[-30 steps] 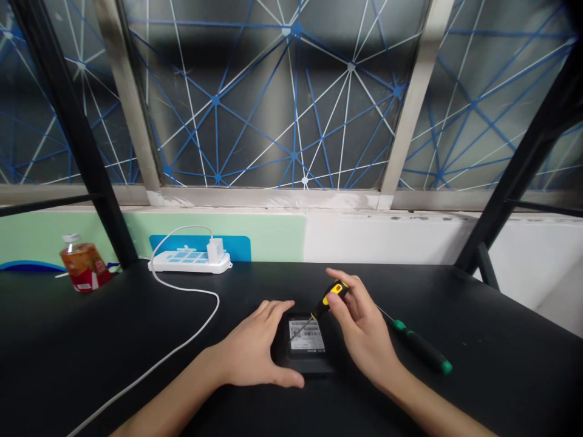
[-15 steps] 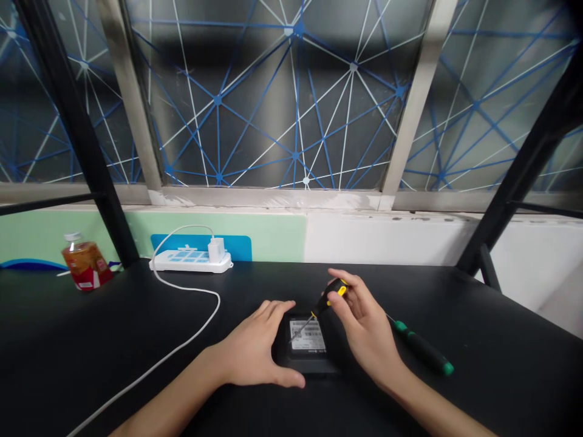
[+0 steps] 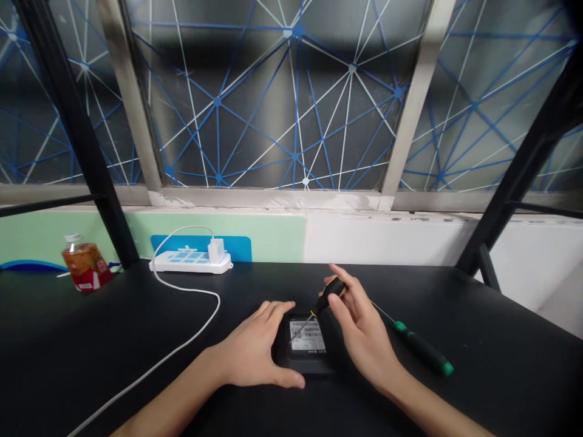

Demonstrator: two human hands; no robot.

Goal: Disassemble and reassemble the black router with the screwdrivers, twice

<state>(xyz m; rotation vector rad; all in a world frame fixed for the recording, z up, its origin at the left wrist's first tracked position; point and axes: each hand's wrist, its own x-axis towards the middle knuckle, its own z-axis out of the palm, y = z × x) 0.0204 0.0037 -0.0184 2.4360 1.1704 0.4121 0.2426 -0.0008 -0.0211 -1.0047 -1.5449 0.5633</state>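
A dark rectangular device point(image 3: 310, 364) with a white printed label lies flat on the black table. My left hand point(image 3: 257, 349) rests around its left side, fingers at the far edge and thumb at the near edge. My right hand point(image 3: 362, 328) grips the black and yellow handle of a small screwdriver point(image 3: 328, 296) between thumb and fingers. The screwdriver is tilted, and its shaft reaches down to the left over the label, with the tip near the label's left edge. Just right of my right hand lies a green and black screwdriver point(image 3: 423, 348).
A white power strip point(image 3: 191, 261) with a plugged-in charger stands at the back left. Its white cable point(image 3: 214, 309) curves across the table's left part. A bottle point(image 3: 86, 264) stands at the far left. Black frame posts rise on both sides.
The fingers of my right hand have shifted around the screwdriver handle, and the handle has turned so less yellow shows. My left hand and the device look unchanged.
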